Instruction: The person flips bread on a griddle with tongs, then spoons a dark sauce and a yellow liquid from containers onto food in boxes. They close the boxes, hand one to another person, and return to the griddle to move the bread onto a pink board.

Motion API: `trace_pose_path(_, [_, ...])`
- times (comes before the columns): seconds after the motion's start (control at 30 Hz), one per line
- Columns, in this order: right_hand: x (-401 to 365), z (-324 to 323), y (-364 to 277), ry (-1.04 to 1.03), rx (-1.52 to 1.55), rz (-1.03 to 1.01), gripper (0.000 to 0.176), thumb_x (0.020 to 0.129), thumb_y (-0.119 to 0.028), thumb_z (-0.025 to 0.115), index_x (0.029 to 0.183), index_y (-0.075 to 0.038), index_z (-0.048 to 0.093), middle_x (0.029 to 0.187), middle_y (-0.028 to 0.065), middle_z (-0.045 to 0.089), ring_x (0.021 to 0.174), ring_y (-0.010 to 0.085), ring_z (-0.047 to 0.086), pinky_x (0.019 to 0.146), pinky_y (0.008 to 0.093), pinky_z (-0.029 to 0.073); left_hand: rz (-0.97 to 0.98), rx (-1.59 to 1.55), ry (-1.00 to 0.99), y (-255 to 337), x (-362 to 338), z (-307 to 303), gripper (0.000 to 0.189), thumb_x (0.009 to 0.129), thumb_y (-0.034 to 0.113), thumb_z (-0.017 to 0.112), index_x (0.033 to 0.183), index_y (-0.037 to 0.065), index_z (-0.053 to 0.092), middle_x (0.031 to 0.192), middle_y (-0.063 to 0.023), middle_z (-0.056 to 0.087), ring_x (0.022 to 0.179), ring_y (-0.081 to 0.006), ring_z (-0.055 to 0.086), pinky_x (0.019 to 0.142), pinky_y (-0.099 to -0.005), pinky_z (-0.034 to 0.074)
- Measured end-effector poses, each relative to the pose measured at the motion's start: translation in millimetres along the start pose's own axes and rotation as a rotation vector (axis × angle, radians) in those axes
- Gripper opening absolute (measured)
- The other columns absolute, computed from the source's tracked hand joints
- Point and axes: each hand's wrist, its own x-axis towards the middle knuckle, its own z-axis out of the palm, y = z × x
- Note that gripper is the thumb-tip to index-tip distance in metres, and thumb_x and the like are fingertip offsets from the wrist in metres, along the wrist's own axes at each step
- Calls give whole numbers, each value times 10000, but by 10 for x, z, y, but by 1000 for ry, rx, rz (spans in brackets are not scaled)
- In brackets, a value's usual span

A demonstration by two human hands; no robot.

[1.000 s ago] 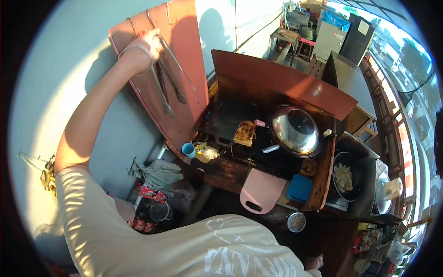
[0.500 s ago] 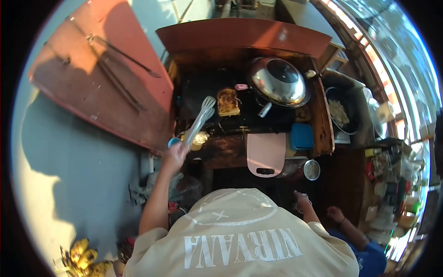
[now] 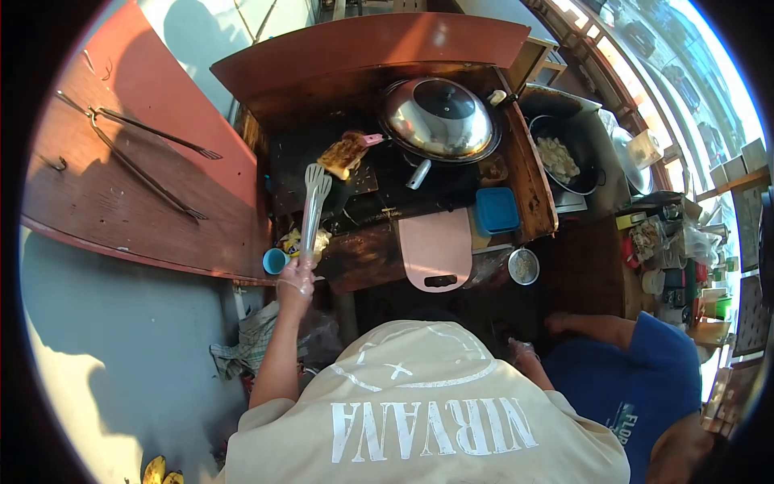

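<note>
My left hand [image 3: 296, 280], in a clear glove, is closed round the handle end of metal tongs [image 3: 313, 210]. Their slotted heads point away from me, just short of browned toast [image 3: 344, 155] on the dark griddle [image 3: 282, 161]. The toast lies tilted, its far end at a pink-handled tool [image 3: 372, 140]. Beside my left hand are a blue cup [image 3: 275, 260] and a crumpled foil-like wrapper [image 3: 320, 240]. Low by my body is my right hand [image 3: 522, 352], also gloved; its fingers are partly hidden and too dark to read. A pink cutting board [image 3: 436, 246] lies between both hands.
A domed lid [image 3: 442, 117] covers a pan at the back right. Near it are a blue container [image 3: 497, 210], a pot of food [image 3: 559, 159] and a small metal bowl [image 3: 523, 266]. A person in a blue shirt [image 3: 621, 387] stands at my right.
The toast has turned and shifted toward the pink-handled tool. The tongs now point more directly away from me. The view has shifted, and more of the person in blue shows.
</note>
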Motion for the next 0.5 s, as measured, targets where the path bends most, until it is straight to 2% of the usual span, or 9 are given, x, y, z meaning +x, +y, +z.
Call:
trace_pose_path(0.13, [272, 170, -109, -33, 62, -93, 356, 880, -393, 741, 961, -47, 712, 840, 61, 664, 740, 212, 578, 669, 400, 451, -146, 105, -62, 93, -147, -14, 382, 1030, 456, 503, 904, 110, 602, 595, 18, 497, 386, -83, 411, 336, -258, 298])
trace_pose_path(0.17, [330, 187, -101, -78, 44, -144, 350, 886, -393, 736, 944, -48, 718, 830, 62, 672, 730, 217, 582, 670, 400, 455, -141, 106, -61, 106, -112, 45, 382, 1030, 456, 503, 904, 110, 602, 595, 18, 497, 386, -83, 411, 336, -258, 298])
trace_pose_path(0.23, [325, 181, -401, -55, -25, -107, 373, 901, -412, 713, 931, -41, 724, 830, 66, 682, 731, 224, 591, 677, 400, 460, -124, 30, -32, 131, 63, 206, 393, 1023, 479, 496, 914, 116, 597, 595, 7, 513, 374, -90, 422, 322, -254, 308])
trace_pose_path(0.27, [287, 161, -656, -34, -97, -66, 400, 916, -431, 689, 918, -33, 729, 830, 71, 692, 732, 231, 599, 684, 400, 466, -39, -51, -122, 68, 296, 240, 353, 1019, 463, 501, 994, 123, 591, 609, -8, 542, 370, -100, 441, 307, -256, 329])
trace_pose_path(0.3, [247, 120, -954, -32, -93, -63, 400, 916, -431, 689, 918, -33, 729, 830, 71, 692, 732, 231, 599, 684, 400, 466, -15, -116, -104, 41, 565, 348, 337, 1016, 454, 505, 1032, 126, 581, 618, -16, 551, 371, -104, 448, 305, -259, 338])
trace_pose_path(0.37, [121, -27, -1676, -230, -322, 409, 437, 1005, -460, 498, 1248, -139, 666, 1262, 192, 638, 1218, 366, 574, 991, 451, 459, 64, -257, -65, 168, 936, 540, 307, 1009, 421, 530, 1085, 125, 550, 637, -36, 570, 370, -116, 452, 305, -263, 356])
trace_pose_path(0.4, [-34, -88, -2025, -251, -354, 365, 510, 975, -538, 522, 1253, -137, 668, 1262, 186, 647, 1190, 368, 595, 955, 468, 474, 84, -317, -115, 247, 1037, 581, 306, 1007, 424, 545, 1013, 118, 560, 634, -35, 562, 376, -118, 455, 306, -261, 351])
trace_pose_path(0.43, [0, -113, -2076, -250, -361, 371, 510, 975, -538, 522, 1253, -137, 668, 1262, 186, 647, 1190, 368, 595, 955, 468, 474, -15, -307, -86, 286, 1141, 587, 320, 1016, 419, 548, 933, 111, 577, 621, -24, 543, 389, -103, 455, 309, -252, 330])
trace_pose_path(0.5, [24, -209, -2103, -315, -385, 200, 515, 958, -546, 548, 1238, -133, 674, 1246, 159, 663, 1160, 366, 614, 947, 470, 476, 11, -207, -90, 326, 1060, 526, 359, 1024, 416, 545, 850, 105, 582, 601, 3, 516, 397, -83, 449, 319, -241, 313])
